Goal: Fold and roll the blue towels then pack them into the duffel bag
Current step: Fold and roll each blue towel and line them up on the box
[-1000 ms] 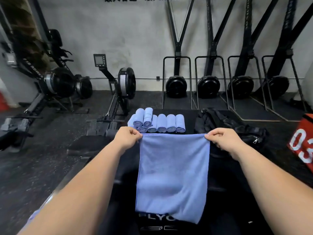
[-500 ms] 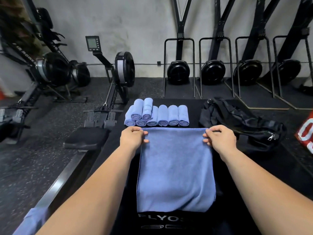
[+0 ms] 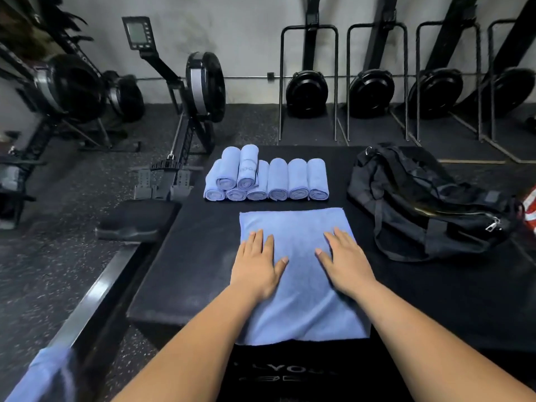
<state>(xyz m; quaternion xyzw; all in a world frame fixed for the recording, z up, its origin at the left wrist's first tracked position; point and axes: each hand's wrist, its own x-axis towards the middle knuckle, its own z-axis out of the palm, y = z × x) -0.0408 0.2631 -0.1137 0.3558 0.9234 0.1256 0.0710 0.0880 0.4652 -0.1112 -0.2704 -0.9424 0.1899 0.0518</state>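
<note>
Downward view over two bare forearms reaching forward. At the lower left corner, a strip of light blue cloth (image 3: 43, 375), too blurred to make out further. Directly below, the front face of a black padded box (image 3: 188, 271), with partly hidden white lettering (image 3: 285, 372). On the box's flat top, a light blue terry towel (image 3: 298, 314) folded into a rectangle, near edge at the box's front lip.

Flat on that towel, left hand (image 3: 256, 264) and right hand (image 3: 343, 261), palms down, fingers straight and slightly spread, gripping nothing. Hands apart, with a band of bare towel between the two thumbs.

Just beyond the towel's far edge and not touching it, eight rolled light blue towels (image 3: 266, 181): six side by side in a row, two more on top at the left end, spiral ends facing the viewer. To the right of the rolls and well apart from them, a slumped black fabric duffel bag (image 3: 429, 204) on the same box top, with a silver zip pull (image 3: 492, 226) at its right end. At the right edge, a red and white object (image 3: 530, 210), mostly cut off.

Left of the box, dark speckled rubber flooring (image 3: 43, 256). On it, a black rowing machine (image 3: 185, 111), seat (image 3: 136, 220) just beside the box, small monitor (image 3: 137, 33) raised on an arm. Further left, a second black rower (image 3: 58, 88). At the back, upright black rowing machines (image 3: 371, 91) in a row against a grey concrete wall (image 3: 237, 39).
</note>
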